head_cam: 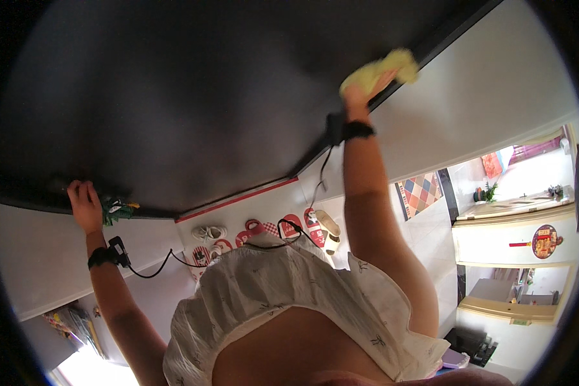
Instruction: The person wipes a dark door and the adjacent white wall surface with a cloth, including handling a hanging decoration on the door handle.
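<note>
A large black panel (188, 96) with a dark rim spreads across the upper view. My right hand (366, 91) lies on a crumpled yellow cloth (381, 72), pressed to the panel near its right edge; both are blurred. My left hand (85, 205) rests with its fingers on the panel's left edge, and I see nothing held in it. Right beside it is a small green leafy-looking item (118, 211) with a yellow-orange tip. Whether the fingers touch that item, I cannot tell.
Black wristbands with small devices (118, 251) and dark cables (150, 276) hang from both wrists. Slippers and shoes (289, 227) stand on the pale floor below a red strip (236, 200). White panels (482, 87) flank the black one. A diamond-patterned mat (420, 193) lies at right.
</note>
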Available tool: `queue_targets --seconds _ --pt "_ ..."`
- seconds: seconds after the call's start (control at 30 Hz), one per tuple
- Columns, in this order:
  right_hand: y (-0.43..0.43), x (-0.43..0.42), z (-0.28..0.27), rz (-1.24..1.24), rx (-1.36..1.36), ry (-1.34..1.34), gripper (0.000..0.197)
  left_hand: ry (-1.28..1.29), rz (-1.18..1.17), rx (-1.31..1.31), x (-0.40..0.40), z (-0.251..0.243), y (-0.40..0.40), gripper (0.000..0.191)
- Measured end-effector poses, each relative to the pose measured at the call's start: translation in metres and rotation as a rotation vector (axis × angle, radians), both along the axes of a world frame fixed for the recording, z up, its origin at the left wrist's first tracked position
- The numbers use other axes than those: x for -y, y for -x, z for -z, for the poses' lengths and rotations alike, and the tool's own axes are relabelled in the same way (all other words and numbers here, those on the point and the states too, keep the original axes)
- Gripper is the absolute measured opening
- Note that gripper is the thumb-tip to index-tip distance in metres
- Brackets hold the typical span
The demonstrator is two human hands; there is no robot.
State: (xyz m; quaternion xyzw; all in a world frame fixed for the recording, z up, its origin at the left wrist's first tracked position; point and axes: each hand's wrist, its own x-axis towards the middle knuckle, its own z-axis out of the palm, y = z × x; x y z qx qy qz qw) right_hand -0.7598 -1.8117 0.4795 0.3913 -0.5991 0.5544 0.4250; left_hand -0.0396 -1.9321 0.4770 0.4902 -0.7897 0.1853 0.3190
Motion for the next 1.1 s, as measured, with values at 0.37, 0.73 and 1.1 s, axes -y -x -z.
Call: queue_targets --seconds 0.37,0.73,1.1 --pt "-0.117 0.013 0.169 0.01 0.711 -0.445 0.056 -0.087 -0.171 0.071 -0.002 0.025 -0.032 0.021" --pt "-0.198 0.045 -0.168 0.647 -0.056 -0.21 0.058 -0.05 -0.161 -0.001 -0.003 0.03 -0.009 0.016" --pt "-0.243 0.041 0.209 -0.032 0.762 -0.412 0.077 -0.08 -0.109 -0.016 0.003 0.028 -0.004 0.018"
